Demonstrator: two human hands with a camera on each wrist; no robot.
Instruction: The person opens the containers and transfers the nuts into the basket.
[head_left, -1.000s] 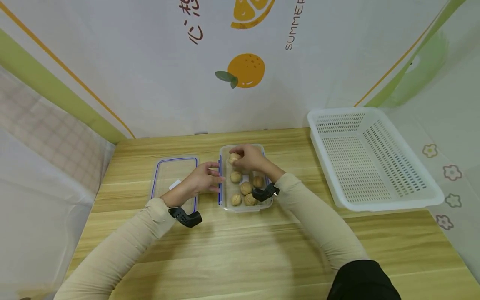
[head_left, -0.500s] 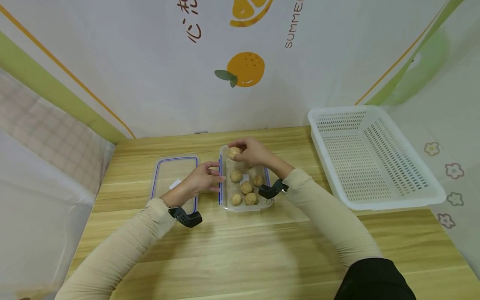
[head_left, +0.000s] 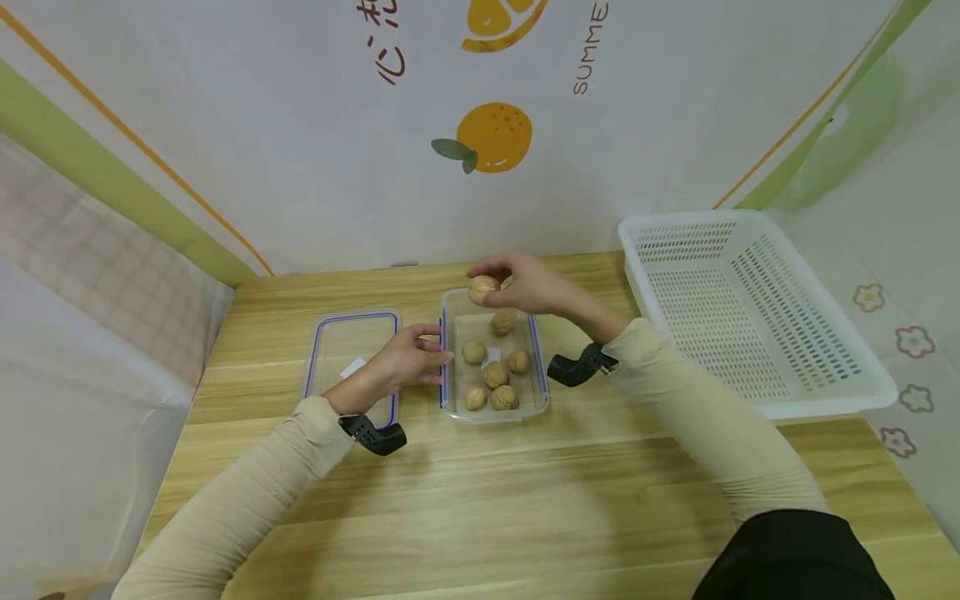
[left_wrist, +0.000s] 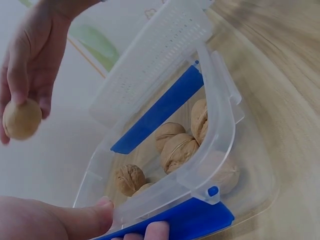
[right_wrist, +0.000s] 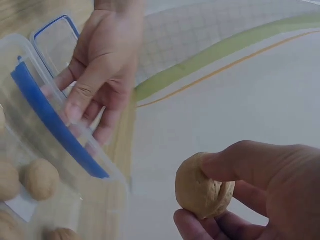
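A clear box with blue side clips holds several walnuts and a white slip. Above its back edge the right hand pinches a walnut between thumb and fingers; the right wrist view shows that walnut raised beside the box. At the box's left side, the left hand touches the wall with its thumb on the rim and its fingers along the outer blue clip, loosely extended.
Left of the box lies a clear lid with a blue seal, partly under the left wrist. A white perforated basket stands at the right. A printed curtain hangs behind the wooden table.
The right hand has lifted its walnut from the box's back left part, moving up and slightly right, which uncovers another walnut. The left hand has stayed at the box.
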